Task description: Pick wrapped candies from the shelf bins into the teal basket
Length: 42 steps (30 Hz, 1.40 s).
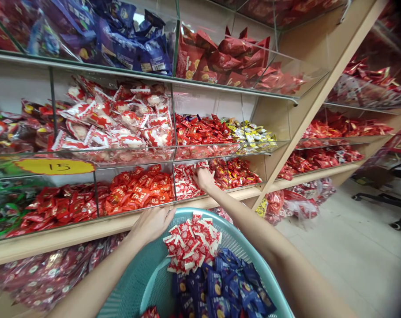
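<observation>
In the teal basket (264, 265), nearest me, blue packets (220, 287) lie beside a heap of red-and-white packets (193, 243). My left hand (154, 224) rests at the basket's far rim, against the wooden shelf edge (119, 224), fingers extended close together. Beyond, my right hand (204, 179) reaches into the bin of small red-and-white packets (186, 182), fingers bent down among them; whether they pinch any, I cannot tell.

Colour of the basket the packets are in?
Teal basket; the head view, the only one, shows it.
</observation>
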Tool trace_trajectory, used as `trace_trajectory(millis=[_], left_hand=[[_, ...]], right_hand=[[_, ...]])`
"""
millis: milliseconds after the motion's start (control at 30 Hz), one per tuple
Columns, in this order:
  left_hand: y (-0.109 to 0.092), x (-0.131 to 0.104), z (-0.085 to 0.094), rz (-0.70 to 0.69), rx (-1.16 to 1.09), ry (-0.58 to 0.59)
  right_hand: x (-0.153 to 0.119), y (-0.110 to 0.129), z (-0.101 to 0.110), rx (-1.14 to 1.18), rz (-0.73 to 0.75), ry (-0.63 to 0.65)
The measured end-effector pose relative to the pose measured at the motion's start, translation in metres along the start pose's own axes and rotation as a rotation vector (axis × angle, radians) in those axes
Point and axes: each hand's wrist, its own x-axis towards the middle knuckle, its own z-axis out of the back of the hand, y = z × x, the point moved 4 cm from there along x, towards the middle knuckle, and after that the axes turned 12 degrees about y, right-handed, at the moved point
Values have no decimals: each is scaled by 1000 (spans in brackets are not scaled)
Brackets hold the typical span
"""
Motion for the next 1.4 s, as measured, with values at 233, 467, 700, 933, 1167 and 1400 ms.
trace_trajectory(millis=[233, 467, 700, 933, 1167, 1400], left_hand=[[-1, 0, -1, -4, 12, -16], [-2, -1, 1, -23, 12, -29], [-3, -2, 1, -26, -2, -22], [-3, -1, 0, -14, -17, -14], [-3, -2, 1, -8, -19, -14], [-3, -1, 2, 7, -29, 3]], right_hand=[[-59, -6, 38, 132, 257, -207], [-151, -7, 49, 424, 542, -126], [-194, -11, 27, 566, 542, 70], [-207, -2, 4, 572, 563, 189], [-194, -2, -6, 498, 530, 209], [-187, -1, -8, 442, 472, 171]])
